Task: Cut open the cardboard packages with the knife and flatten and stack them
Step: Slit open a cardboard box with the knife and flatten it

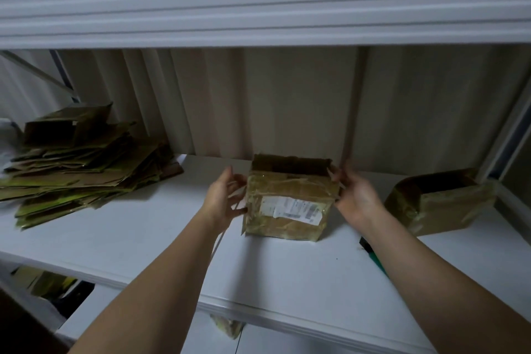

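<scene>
Taped cardboard box [288, 204], top open, white label on front.

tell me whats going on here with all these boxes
A person is breaking down taped cardboard packages on a white shelf. Both hands, left hand and right hand, are on the sides of a small box whose top is already open. Another opened package sits to its right, and a stack of flattened cardboard lies at the left. A dark and green object, possibly the knife, lies under the right forearm.
</scene>
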